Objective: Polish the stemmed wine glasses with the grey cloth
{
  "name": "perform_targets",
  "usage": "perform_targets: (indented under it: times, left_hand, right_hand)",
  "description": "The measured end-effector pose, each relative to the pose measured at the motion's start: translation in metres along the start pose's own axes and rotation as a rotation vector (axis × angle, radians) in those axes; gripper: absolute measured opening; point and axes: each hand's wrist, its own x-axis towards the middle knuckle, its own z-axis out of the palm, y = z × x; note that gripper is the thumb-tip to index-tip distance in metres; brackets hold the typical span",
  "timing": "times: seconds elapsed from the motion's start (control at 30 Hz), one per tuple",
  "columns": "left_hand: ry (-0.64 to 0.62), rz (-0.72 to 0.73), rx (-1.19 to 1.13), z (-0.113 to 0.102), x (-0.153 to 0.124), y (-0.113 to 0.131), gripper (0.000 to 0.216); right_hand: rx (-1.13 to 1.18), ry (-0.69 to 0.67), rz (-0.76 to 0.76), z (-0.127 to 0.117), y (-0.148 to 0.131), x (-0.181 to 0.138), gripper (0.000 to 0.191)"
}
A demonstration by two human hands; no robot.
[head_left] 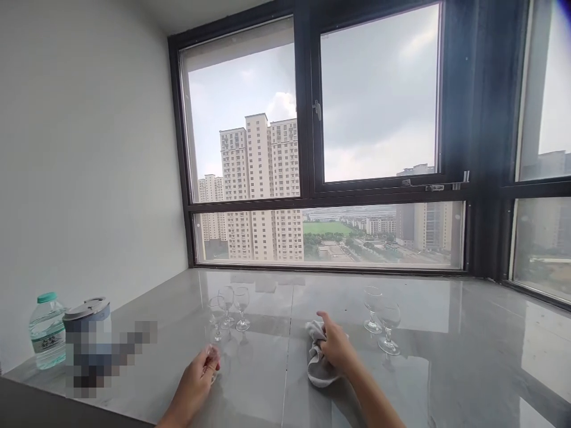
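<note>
Pale marble counter [446, 368] below a wide window. Lower centre, left hand [194, 386] fingers pinch a small glass [213, 355]; right hand [336, 348] fingers clutch a cloth [319, 373]. Likely between wipes: cloth and glass must meet.

Both arms are bare and stretched forward, with the hands well apart. The left forearm [175, 416] barely shows. The left hand [196, 380] lies lower and nearer the body, its back turned up and outward, thumb and fingertips pinched together at the far end. The right hand [335, 346] sits further ahead, palm down, knuckles raised, fingers curled in tight and the forefinger pointing forward. The right forearm [375, 399] slants back toward the right.
</note>
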Motion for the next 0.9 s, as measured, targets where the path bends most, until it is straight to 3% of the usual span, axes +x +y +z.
perform_targets:
  times: [0.1, 0.17, 0.3, 0.4, 0.53, 0.63, 0.77, 0.9]
  left_hand:
    - [-0.146, 0.166, 0.123, 0.033, -0.011, 0.037, 0.042]
    - [-0.221, 0.2, 0.204, 0.065, -0.008, 0.068, 0.038]
    - [-0.202, 0.169, 0.403, 0.127, 0.009, 0.112, 0.034]
    - [-0.176, 0.147, 0.435, 0.154, 0.014, 0.125, 0.033]
    - [-0.161, 0.217, 0.453, 0.156, 0.01, 0.121, 0.025]
    - [-0.168, 0.284, 0.492, 0.149, 0.01, 0.114, 0.021]
    - [-0.167, 0.298, 0.511, 0.142, 0.015, 0.107, 0.025]
    - [-0.17, 0.324, 0.415, 0.139, 0.019, 0.102, 0.025]
  right_hand:
    - [0.231, -0.007, -0.023, 0.007, -0.009, 0.004, 0.057]
    - [0.373, -0.009, -0.012, 0.009, -0.013, 0.006, 0.059]
    - [0.556, 0.0, 0.022, 0.008, -0.02, 0.004, 0.061]
    - [0.629, 0.072, 0.013, 0.009, -0.023, 0.003, 0.061]
    - [0.642, 0.193, -0.093, 0.016, -0.028, 0.002, 0.061]
    - [0.493, 0.252, -0.175, 0.021, -0.029, 0.0, 0.056]
    - [0.525, 0.248, -0.102, 0.019, -0.026, 0.002, 0.047]
    - [0.615, 0.266, -0.025, 0.012, -0.018, 0.008, 0.05]
